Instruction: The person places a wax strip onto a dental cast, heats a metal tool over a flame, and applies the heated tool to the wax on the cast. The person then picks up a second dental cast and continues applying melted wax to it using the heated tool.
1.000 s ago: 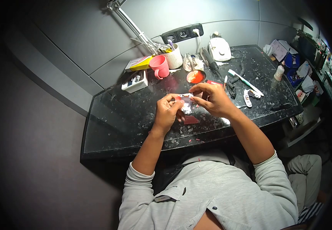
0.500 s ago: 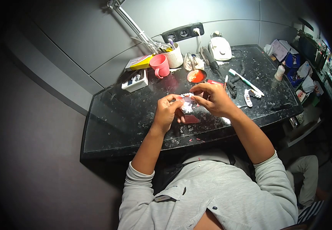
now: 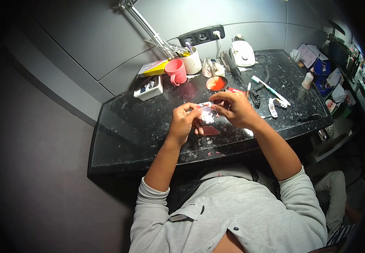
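Between my two hands, over the front middle of the black bench, is a white dental model (image 3: 207,114) with pinkish-red wax along its upper edge. My left hand (image 3: 184,121) grips it from the left, thumb and fingers closed. From the right, my right hand (image 3: 235,109) pinches the model's upper edge; its fingertips partly cover the wax there. A flat dark-red wax sheet (image 3: 210,131) lies on the bench just below the model. Behind my hands stands a small round pan (image 3: 216,83) of orange-red wax.
At the back are a pink mug (image 3: 175,72), a white pen holder (image 3: 191,62), a white box (image 3: 148,88) and a white device (image 3: 242,53). To the right lie a toothbrush (image 3: 272,90) and another dental model (image 3: 274,109). A person's leg (image 3: 335,198) shows at lower right.
My hands stay almost in place around the dental model, with only a slight shift. At lower right, the other person's leg has moved a little to the left.
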Available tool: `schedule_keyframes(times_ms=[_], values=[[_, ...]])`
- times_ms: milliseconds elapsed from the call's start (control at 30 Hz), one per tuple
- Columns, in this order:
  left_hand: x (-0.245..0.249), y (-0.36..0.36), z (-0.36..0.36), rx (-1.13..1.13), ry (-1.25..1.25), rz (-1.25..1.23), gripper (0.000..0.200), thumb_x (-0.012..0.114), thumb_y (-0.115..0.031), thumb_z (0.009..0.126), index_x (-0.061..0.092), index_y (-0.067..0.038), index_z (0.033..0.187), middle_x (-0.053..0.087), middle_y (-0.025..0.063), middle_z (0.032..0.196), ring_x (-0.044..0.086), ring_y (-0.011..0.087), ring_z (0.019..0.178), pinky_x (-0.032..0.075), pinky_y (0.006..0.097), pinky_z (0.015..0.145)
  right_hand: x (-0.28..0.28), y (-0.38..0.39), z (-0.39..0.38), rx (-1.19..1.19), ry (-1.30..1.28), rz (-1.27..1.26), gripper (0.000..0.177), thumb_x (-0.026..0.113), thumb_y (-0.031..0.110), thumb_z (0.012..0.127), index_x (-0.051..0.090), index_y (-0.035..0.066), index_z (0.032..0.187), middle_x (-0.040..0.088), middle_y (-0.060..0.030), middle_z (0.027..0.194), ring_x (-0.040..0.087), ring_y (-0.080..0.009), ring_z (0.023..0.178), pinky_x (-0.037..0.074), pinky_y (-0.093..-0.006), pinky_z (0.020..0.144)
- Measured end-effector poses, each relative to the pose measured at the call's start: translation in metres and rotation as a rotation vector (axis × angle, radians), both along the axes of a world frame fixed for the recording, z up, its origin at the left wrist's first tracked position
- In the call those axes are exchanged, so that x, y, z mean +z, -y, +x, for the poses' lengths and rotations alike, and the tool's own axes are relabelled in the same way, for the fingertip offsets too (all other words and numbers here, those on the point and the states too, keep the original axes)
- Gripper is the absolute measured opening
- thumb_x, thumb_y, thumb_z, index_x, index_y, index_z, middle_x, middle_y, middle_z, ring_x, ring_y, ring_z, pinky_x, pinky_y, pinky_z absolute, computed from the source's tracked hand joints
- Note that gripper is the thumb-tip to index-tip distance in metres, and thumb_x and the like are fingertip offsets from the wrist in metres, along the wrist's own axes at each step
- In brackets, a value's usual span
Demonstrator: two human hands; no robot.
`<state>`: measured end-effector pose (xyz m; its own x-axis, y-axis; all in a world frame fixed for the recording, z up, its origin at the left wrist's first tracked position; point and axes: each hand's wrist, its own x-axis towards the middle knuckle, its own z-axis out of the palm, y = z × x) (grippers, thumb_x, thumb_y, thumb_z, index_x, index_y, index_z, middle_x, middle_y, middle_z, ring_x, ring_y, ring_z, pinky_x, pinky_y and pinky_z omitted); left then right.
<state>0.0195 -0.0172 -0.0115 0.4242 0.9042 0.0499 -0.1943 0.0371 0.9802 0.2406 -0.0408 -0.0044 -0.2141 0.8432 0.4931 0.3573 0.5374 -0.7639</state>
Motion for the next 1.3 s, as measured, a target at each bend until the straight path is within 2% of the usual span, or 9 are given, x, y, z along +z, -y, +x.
schedule_keyframes(times_ms=[467, 533, 567, 633, 667, 767, 933, 1167, 1300], values=[[0.001, 0.002, 0.002, 0.045, -0.094, 0.102, 0.019, 0.067, -0.011, 0.094, 0.062, 0.004, 0.104, 0.070, 0.0113, 0.075, 0.064, 0.0158, 0.048, 0.045, 0.0226, 0.040, 0.006, 0.003, 0.001, -0.004, 0.021, -0.008, 0.023, 0.077, 0.008, 0.090, 0.070, 0.000, 0.110, 0.071, -0.0054, 0.082, 0.060, -0.0065, 0.065, 0.050, -0.0245, 0.062], [0.001, 0.002, 0.002, 0.044, -0.095, 0.098, 0.019, 0.066, -0.011, 0.094, 0.061, 0.004, 0.104, 0.070, 0.0113, 0.075, 0.064, 0.0157, 0.047, 0.045, 0.0225, 0.040, 0.009, 0.004, 0.000, -0.014, 0.029, -0.042, 0.022, 0.076, 0.007, 0.089, 0.070, -0.002, 0.108, 0.076, -0.0146, 0.090, 0.072, -0.0186, 0.076, 0.055, -0.0309, 0.069], [0.001, 0.002, 0.002, 0.051, -0.093, 0.099, 0.018, 0.067, -0.011, 0.094, 0.062, 0.004, 0.103, 0.070, 0.0112, 0.075, 0.064, 0.0158, 0.047, 0.045, 0.0224, 0.040, 0.007, 0.003, 0.000, -0.018, 0.027, -0.045, 0.022, 0.076, 0.007, 0.089, 0.070, -0.002, 0.108, 0.076, -0.0146, 0.090, 0.072, -0.0186, 0.076, 0.055, -0.0309, 0.069], [0.000, 0.001, 0.003, 0.061, -0.095, 0.102, 0.017, 0.067, -0.011, 0.094, 0.062, 0.003, 0.103, 0.070, 0.0110, 0.075, 0.064, 0.0159, 0.047, 0.045, 0.0225, 0.040, -0.002, -0.001, 0.000, -0.004, -0.001, 0.021, 0.022, 0.076, 0.007, 0.091, 0.070, 0.000, 0.111, 0.073, -0.0074, 0.088, 0.064, -0.0086, 0.069, 0.052, -0.0258, 0.065], [-0.002, 0.000, 0.002, 0.063, -0.098, 0.104, 0.017, 0.068, -0.011, 0.094, 0.062, 0.003, 0.103, 0.070, 0.0110, 0.075, 0.064, 0.0160, 0.047, 0.045, 0.0226, 0.039, -0.006, -0.003, 0.000, 0.003, -0.015, 0.004, 0.022, 0.076, 0.006, 0.091, 0.070, 0.000, 0.111, 0.073, -0.0072, 0.089, 0.065, -0.0094, 0.071, 0.053, -0.0266, 0.067], [-0.003, 0.000, 0.002, 0.102, -0.117, 0.110, 0.009, 0.065, -0.011, 0.096, 0.062, -0.003, 0.096, 0.068, 0.0080, 0.075, 0.063, 0.0149, 0.049, 0.048, 0.0239, 0.041, -0.010, -0.005, 0.001, 0.003, -0.022, 0.078, 0.025, 0.077, 0.007, 0.089, 0.069, 0.000, 0.112, 0.072, -0.0096, 0.089, 0.069, -0.0146, 0.074, 0.055, -0.0293, 0.070], [-0.002, 0.000, 0.005, 0.109, -0.126, 0.107, 0.011, 0.064, -0.012, 0.097, 0.062, -0.001, 0.100, 0.065, 0.0048, 0.076, 0.061, 0.0118, 0.051, 0.051, 0.0253, 0.042, -0.012, -0.009, 0.001, -0.009, -0.021, 0.191, 0.021, 0.077, 0.005, 0.085, 0.070, 0.001, 0.104, 0.074, -0.0174, 0.090, 0.074, -0.0294, 0.082, 0.057, -0.0368, 0.074], [-0.010, -0.010, 0.001, 0.091, -0.116, 0.173, 0.019, 0.065, -0.013, 0.096, 0.061, 0.000, 0.111, 0.065, 0.0036, 0.079, 0.061, 0.0116, 0.052, 0.051, 0.0251, 0.041, -0.014, -0.009, -0.003, -0.150, 0.099, 0.297, 0.018, 0.078, 0.014, 0.075, 0.070, 0.007, 0.090, 0.072, -0.0151, 0.080, 0.073, -0.0337, 0.079, 0.056, -0.0451, 0.072], [-0.023, -0.025, -0.015, 0.156, -0.181, 0.261, 0.025, 0.062, -0.018, 0.097, 0.061, -0.003, 0.118, 0.064, 0.0027, 0.085, 0.061, 0.0097, 0.060, 0.049, 0.0239, 0.041, -0.011, -0.010, -0.013, -0.177, 0.184, 0.273, 0.016, 0.075, 0.016, 0.072, 0.070, 0.003, 0.081, 0.070, -0.0205, 0.077, 0.072, -0.0390, 0.077, 0.057, -0.0474, 0.070]])
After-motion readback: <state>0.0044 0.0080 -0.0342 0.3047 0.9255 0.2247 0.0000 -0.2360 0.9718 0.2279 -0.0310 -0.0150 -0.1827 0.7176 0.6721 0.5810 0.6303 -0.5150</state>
